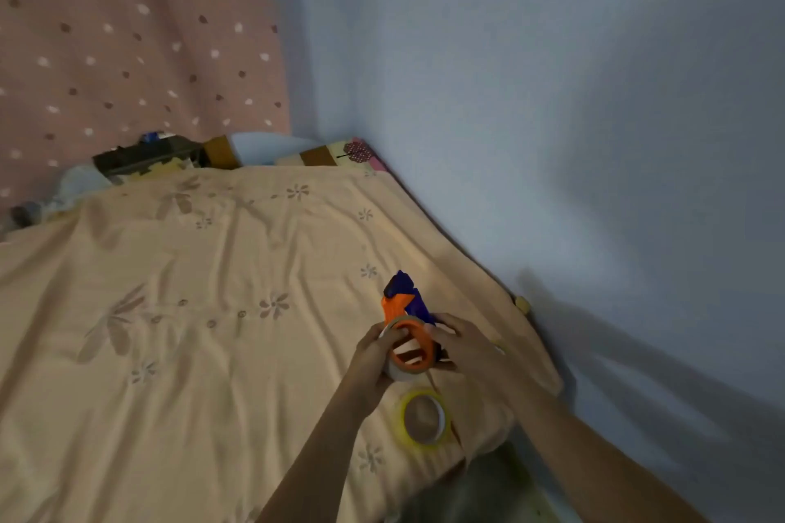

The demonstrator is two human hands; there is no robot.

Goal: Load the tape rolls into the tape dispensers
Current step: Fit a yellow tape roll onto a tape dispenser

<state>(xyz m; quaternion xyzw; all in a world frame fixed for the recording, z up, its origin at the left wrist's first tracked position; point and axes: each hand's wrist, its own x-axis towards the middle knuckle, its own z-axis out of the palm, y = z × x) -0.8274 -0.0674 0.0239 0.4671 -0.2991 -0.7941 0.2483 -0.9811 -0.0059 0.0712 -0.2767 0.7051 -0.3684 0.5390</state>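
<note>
An orange and dark blue tape dispenser (401, 301) is held above the bed, with its orange wheel facing me. A pale tape roll (394, 372) sits around that wheel. My left hand (378, 348) grips the roll from the left. My right hand (458, 346) holds the dispenser body from the right. A second roll of yellowish clear tape (424, 418) lies flat on the sheet just below my hands, touching neither hand.
A peach flowered bedsheet (191, 310) covers the bed. A pale blue wall (552, 119) runs close along the right side. Pillows and dark clutter (148, 155) lie at the head, below a pink dotted curtain (127, 34).
</note>
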